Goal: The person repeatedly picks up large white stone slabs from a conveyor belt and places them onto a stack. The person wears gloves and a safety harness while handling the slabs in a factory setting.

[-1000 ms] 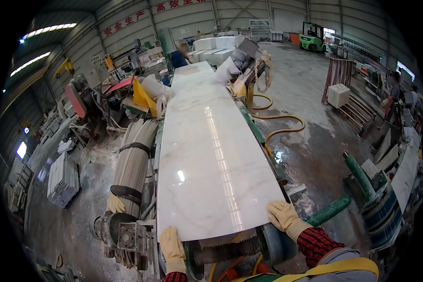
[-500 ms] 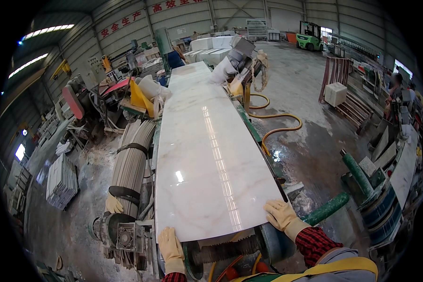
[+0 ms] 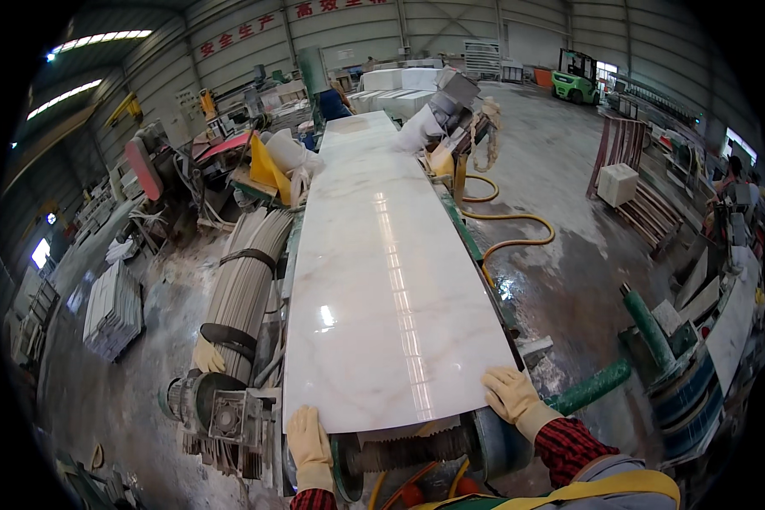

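Note:
A long, polished white stone slab (image 3: 357, 306) with faint veining lies lengthwise on a belt-and-roller frame in front of me. At its near left corner, my left hand (image 3: 309, 444), in a cream glove, rests with its fingers stretched forward along the edge. My right hand (image 3: 512, 398), gloved alike, lies over the near right corner, fingers extended on the slab. Both thumbs are partly hidden, and neither hand is seen wrapped round the stone. Beneath the slab's near edge shows a dark ridged roller (image 3: 416, 455). Farther along, grey machine heads (image 3: 450, 102) flank the slab.
Strapped long strips (image 3: 251, 289) stand left of the frame, with a loose glove (image 3: 208, 355) and a motor (image 3: 200, 399) below. A yellow hose (image 3: 527, 242) curls on the right floor near a green post (image 3: 650, 319). A forklift (image 3: 575, 78) stands far back. A person (image 3: 334, 104) is at the far end.
The whole view has shifted slightly, with the background moving right and a little down. Both hands keep their places at the slab's near corners.

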The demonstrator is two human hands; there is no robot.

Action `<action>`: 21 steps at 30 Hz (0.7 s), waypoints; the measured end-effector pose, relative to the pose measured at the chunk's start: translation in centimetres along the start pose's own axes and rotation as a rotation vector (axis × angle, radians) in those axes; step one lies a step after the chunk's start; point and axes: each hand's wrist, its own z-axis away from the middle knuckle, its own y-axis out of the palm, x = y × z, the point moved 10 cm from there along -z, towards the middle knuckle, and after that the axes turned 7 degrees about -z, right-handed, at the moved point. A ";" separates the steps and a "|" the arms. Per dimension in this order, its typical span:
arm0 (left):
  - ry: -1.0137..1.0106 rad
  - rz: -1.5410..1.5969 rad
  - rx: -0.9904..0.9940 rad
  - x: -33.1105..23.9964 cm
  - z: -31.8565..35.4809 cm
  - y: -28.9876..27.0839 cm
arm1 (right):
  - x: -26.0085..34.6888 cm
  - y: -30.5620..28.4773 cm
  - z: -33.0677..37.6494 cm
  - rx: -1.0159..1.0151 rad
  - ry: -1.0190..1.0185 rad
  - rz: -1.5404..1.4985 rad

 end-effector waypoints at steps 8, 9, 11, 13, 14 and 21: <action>-0.009 0.001 0.008 0.6 0.7 -0.4 | 0.5 0.7 0.3 0.009 -0.003 0.025; -0.008 0.009 0.013 0.5 0.5 -0.5 | 0.4 0.7 0.4 0.008 -0.001 0.029; 0.003 0.029 0.009 0.2 0.4 -0.3 | 0.2 0.5 0.7 0.026 0.020 0.030; 0.061 0.064 -0.003 -0.2 -0.4 0.3 | 0.2 0.2 1.6 0.019 0.029 0.032; 0.040 0.061 -0.008 0.0 0.0 0.7 | -0.1 0.3 1.7 0.013 0.014 0.033; -0.042 -0.018 0.167 1.4 2.2 2.0 | -2.0 2.0 2.5 0.100 0.032 0.058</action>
